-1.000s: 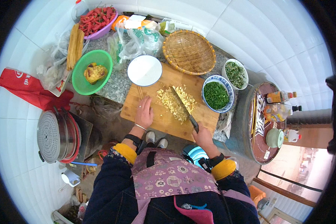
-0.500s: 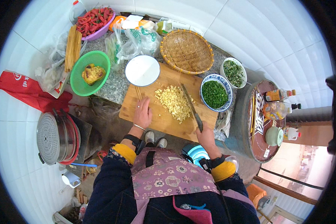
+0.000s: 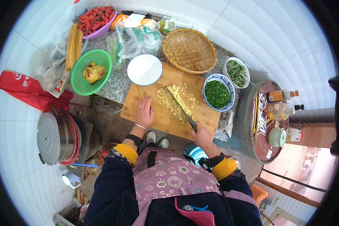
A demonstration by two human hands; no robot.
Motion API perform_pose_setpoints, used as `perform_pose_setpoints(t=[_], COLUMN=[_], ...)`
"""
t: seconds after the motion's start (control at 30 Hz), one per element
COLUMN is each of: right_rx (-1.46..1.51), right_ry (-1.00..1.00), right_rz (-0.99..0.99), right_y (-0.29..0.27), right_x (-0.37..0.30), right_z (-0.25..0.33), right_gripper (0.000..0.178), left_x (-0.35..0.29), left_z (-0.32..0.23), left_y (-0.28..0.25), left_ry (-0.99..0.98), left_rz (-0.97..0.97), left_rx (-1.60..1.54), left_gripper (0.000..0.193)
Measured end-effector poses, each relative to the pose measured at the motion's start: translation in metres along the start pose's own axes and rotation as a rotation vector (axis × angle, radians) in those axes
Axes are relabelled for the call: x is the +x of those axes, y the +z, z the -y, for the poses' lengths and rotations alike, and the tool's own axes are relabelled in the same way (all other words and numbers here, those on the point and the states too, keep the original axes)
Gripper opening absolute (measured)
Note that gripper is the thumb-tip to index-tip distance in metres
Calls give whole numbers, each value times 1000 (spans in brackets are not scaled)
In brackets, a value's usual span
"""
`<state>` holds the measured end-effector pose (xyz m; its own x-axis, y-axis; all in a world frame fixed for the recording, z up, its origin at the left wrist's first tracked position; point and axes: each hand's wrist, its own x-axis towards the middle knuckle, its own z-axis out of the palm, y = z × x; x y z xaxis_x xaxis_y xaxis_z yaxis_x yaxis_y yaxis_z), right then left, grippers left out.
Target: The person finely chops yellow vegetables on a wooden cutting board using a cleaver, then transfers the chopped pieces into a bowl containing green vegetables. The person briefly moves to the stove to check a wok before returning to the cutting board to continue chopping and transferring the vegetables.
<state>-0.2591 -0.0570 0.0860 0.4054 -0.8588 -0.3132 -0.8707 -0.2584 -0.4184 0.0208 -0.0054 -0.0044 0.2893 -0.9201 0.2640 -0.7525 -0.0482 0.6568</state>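
Note:
In my right hand [image 3: 203,136] is the dark handle of a kitchen knife [image 3: 180,105], its blade slanting across a pile of chopped pale-yellow food [image 3: 167,101] that looks like egg. The pile lies on a wooden cutting board [image 3: 133,109]. My left hand [image 3: 144,113] lies flat near the board's left edge, fingers stretched out. Its fingertips meet a pair of chopsticks [image 3: 140,92], partly hidden. A white bowl [image 3: 144,70] stands beyond that hand. Right of the pile, a blue-patterned bowl [image 3: 232,94] holds chopped greens [image 3: 217,94].
A woven basket [image 3: 189,51] and plastic bags [image 3: 143,41] lie behind the board. Another white bowl [image 3: 246,71] holds a chopped green mix. A green strainer [image 3: 76,81] and a purple basin of red peppers [image 3: 97,20] are left. Bottles [image 3: 280,95] stand on a drum at right.
The knife has moved left from the pile's right side and now lies across it. Some chopped bits now sit right of the blade. My left hand has stayed put.

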Motion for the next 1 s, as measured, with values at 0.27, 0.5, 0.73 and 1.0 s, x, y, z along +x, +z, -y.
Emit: perform_pose_setpoints(t=[0.27, 0.5, 0.73, 1.0], right_rx=[30, -15, 62, 93], right_ry=[-22, -22, 62, 0], right_rz=[55, 110, 62, -42], right_y=[-1, 1, -10, -9], right_x=[-1, 13, 4, 11], right_z=[-1, 26, 18, 5], right_gripper=[28, 28, 25, 24], left_x=[-3, -1, -4, -3], left_z=[0, -1, 0, 1], left_y=[1, 0, 2, 2], left_ry=[-20, 26, -9, -17], left_rz=[22, -39, -19, -2], left_rx=[18, -22, -22, -23], left_gripper=[49, 49, 50, 49])
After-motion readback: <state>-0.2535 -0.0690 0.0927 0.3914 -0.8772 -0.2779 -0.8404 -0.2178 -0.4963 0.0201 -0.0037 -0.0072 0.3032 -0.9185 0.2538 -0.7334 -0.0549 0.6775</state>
